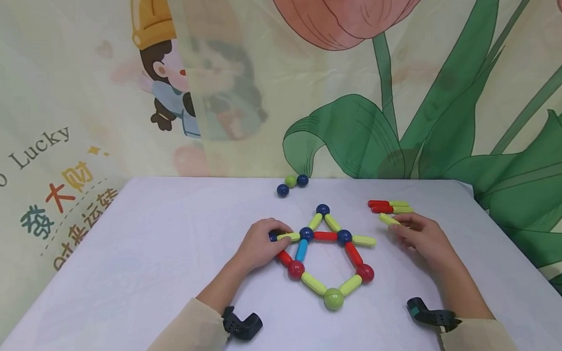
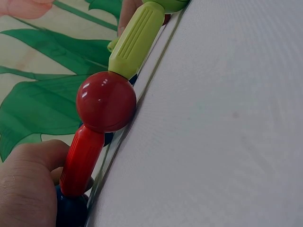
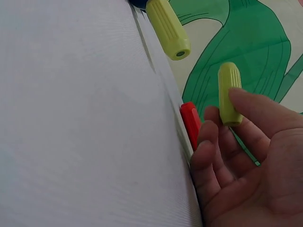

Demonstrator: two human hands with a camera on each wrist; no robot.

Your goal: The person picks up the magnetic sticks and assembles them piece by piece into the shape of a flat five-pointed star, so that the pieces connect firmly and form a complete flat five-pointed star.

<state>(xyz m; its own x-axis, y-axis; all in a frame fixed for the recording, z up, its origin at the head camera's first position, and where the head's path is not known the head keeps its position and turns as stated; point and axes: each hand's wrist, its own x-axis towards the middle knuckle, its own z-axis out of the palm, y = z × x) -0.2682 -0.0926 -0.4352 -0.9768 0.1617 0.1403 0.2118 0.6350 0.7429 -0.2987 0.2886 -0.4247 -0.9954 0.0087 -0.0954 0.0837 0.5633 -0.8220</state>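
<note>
A figure of magnetic rods and balls lies on the table. My left hand [image 1: 260, 244] grips its left corner, fingers curled about a dark blue ball [image 2: 71, 208], the thumb over a yellow-green rod [image 1: 294, 237]. From that corner a red rod [image 2: 83, 163] leads to a red ball [image 2: 106, 101]. Between thumb and fingers, my right hand [image 1: 418, 234] pinches a loose yellow-green magnetic rod [image 3: 229, 92], right of the figure. Nearest to it, another yellow-green rod [image 1: 364, 241] juts out from a dark blue ball [image 1: 344, 237], its outer end free.
Behind the right hand lie red rods [image 1: 379, 203] and yellow-green rods [image 1: 402, 209], side by side. Two dark blue balls [image 1: 282, 190] and a green ball [image 1: 290, 181] sit near the table's back edge. A green ball [image 1: 334, 299] forms the figure's front corner. A printed cloth [image 1: 244, 158] hangs behind.
</note>
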